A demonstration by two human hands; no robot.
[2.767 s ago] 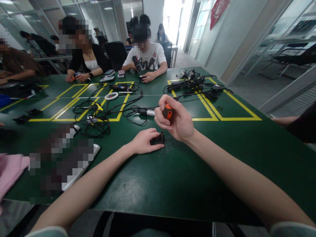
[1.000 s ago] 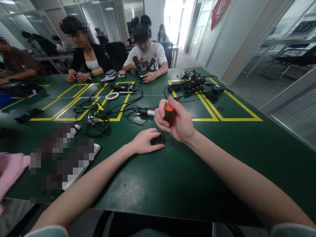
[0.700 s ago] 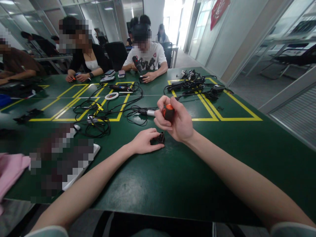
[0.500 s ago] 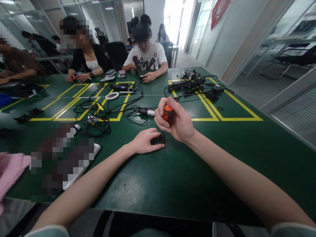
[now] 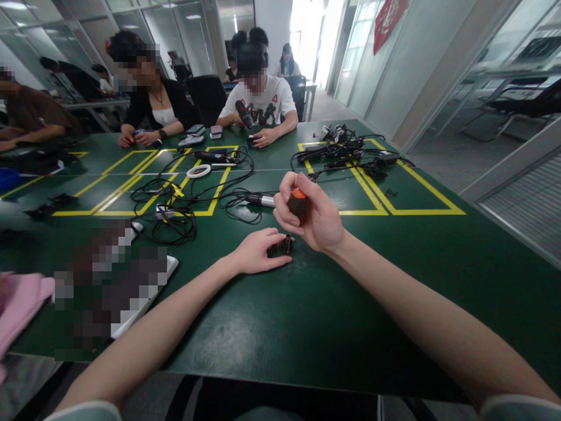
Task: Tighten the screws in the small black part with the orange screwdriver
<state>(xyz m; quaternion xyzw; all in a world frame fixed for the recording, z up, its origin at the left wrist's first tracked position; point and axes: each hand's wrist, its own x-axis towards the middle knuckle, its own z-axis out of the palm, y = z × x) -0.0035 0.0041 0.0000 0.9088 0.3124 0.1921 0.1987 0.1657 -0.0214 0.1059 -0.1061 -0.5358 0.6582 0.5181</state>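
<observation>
My right hand (image 5: pixel 316 215) is closed around the orange and dark grey handle of a screwdriver (image 5: pixel 298 204), held above the table. A short metal shaft shows below the handle, its tip meeting or hidden in a small black part (image 5: pixel 286 248) on the green tabletop. Thumb and fingers of my left hand (image 5: pixel 258 251) curl round that black part from the left and pin it against the table. The far side of the part is hard to make out.
Black cables (image 5: pixel 170 225) and a white tape ring (image 5: pixel 198 171) lie ahead on the green table (image 5: pixel 350 327). More cables with adapters (image 5: pixel 346 149) are heaped at the far right. A white-edged tray (image 5: pixel 169 272) lies left. Across the table, a person (image 5: pixel 263 108) holds a power drill (image 5: pixel 243 113).
The screwdriver handle has turned in my right hand: an orange patch faced me before, and its dark grey side faces me now. My left hand stays in place on the black part.
</observation>
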